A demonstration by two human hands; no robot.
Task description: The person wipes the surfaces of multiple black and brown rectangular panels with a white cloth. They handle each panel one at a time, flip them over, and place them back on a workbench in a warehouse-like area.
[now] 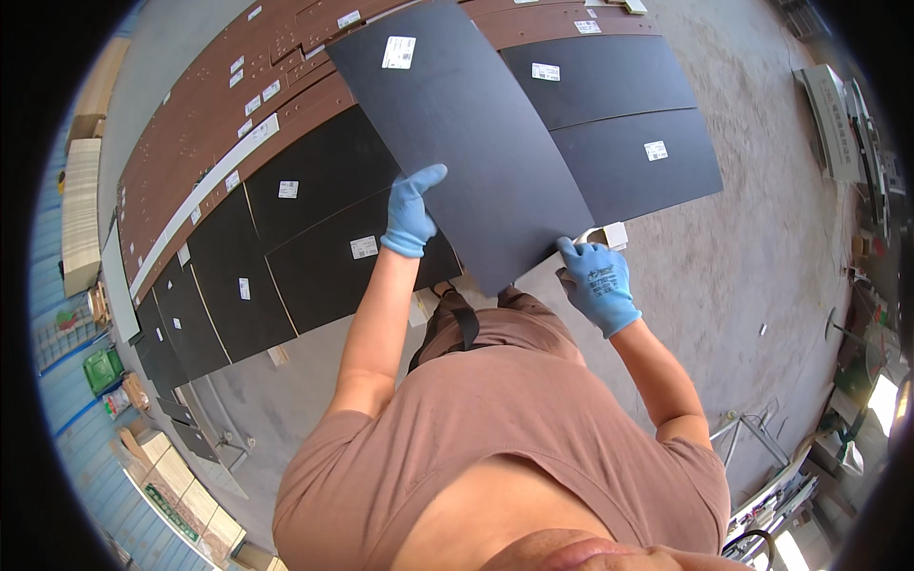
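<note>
A long dark grey board (471, 143) is held tilted in front of me, with a white label (399, 52) near its far end. My left hand (411, 214), in a blue glove, grips its left edge; the thumb lies over the face and the other fingers are hidden beneath. At the near right corner my right hand (600, 284), also gloved in blue, is closed on the edge. Just past that hand a small white piece (615, 235) shows; what it is I cannot make out. Underneath lie other labelled boards, dark grey ones (633, 157) to the right and black ones (324, 228) to the left.
Brown drilled panels (205, 143) with white labels spread across the far left. Stacks of pale boards (82, 214) and a green bin (102, 369) stand along the left side. Concrete floor (752, 238) stretches to the right, with a metal frame (757, 433) at the lower right.
</note>
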